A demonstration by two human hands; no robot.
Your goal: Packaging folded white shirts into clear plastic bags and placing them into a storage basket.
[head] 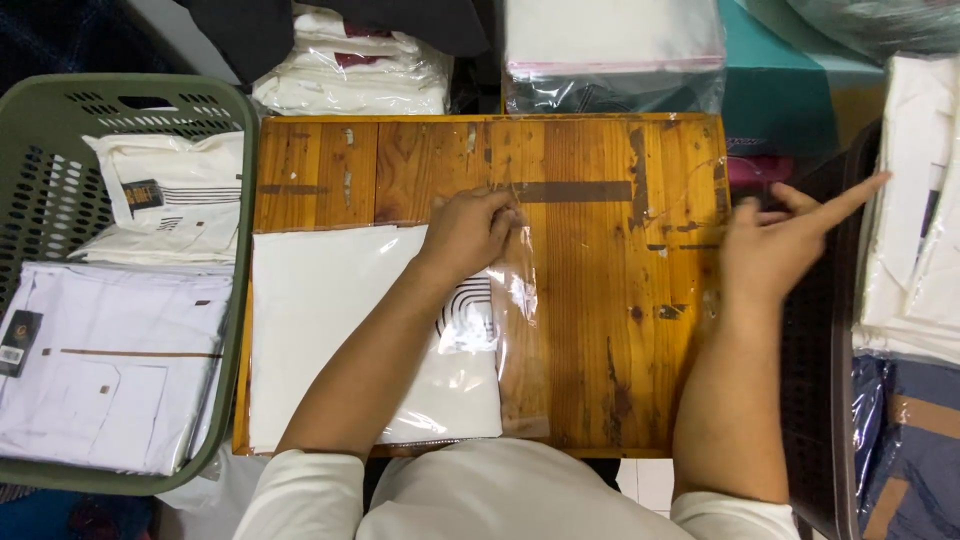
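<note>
A folded white shirt (330,320) in a clear plastic bag lies on the left half of a wooden table (590,300). My left hand (470,232) rests on the bag's open flap (520,300), pinching the plastic near the table's middle. My right hand (790,240) hovers at the table's right edge, index finger stretched toward the right, holding nothing that I can see. A strip of clear film (690,215) lies by it.
A green basket (235,110) at left holds folded white shirts (120,360). A stack of bagged white garments (350,70) and clear bags (610,60) sit behind the table. A dark basket (830,400) and more folded clothes (920,200) stand at right.
</note>
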